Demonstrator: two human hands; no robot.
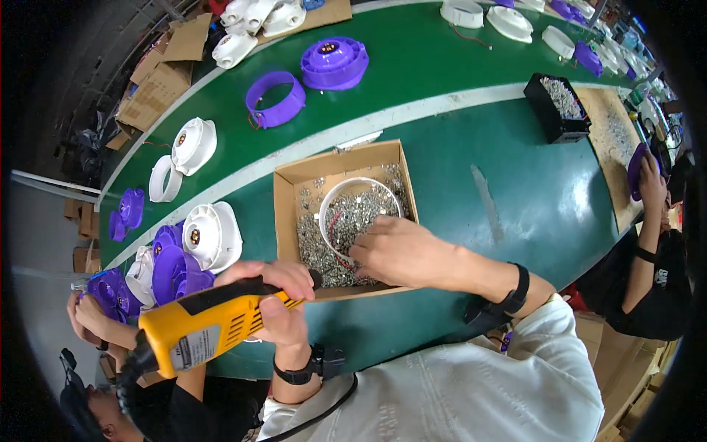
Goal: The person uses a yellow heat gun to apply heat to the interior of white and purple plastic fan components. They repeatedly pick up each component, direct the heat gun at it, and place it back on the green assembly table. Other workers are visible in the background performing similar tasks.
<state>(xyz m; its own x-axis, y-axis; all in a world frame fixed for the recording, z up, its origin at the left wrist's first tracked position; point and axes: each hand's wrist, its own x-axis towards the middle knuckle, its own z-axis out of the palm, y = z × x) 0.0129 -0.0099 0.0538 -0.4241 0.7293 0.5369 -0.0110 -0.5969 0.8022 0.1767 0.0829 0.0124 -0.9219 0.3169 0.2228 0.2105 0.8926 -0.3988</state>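
My left hand (283,298) is wrapped round a yellow and black corded power tool (195,335), held level beside the cardboard box (286,221). Its working tip is not visible. Inside the box lies a heap of small silvery metal pieces, which look like screws (313,254). A white plastic ring (361,180) rests on the heap, with a red wire inside it. My right hand (401,252) reaches over the box's near wall, fingers bent down at the ring's near right side. What those fingertips hold, if anything, is hidden.
White and purple round housings (213,236) are piled left of the box. More purple parts (335,65) and white parts lie along the green belt (412,59). A black bin (556,132) of small pieces stands far right. Co-workers' hands (652,180) are busy at both sides.
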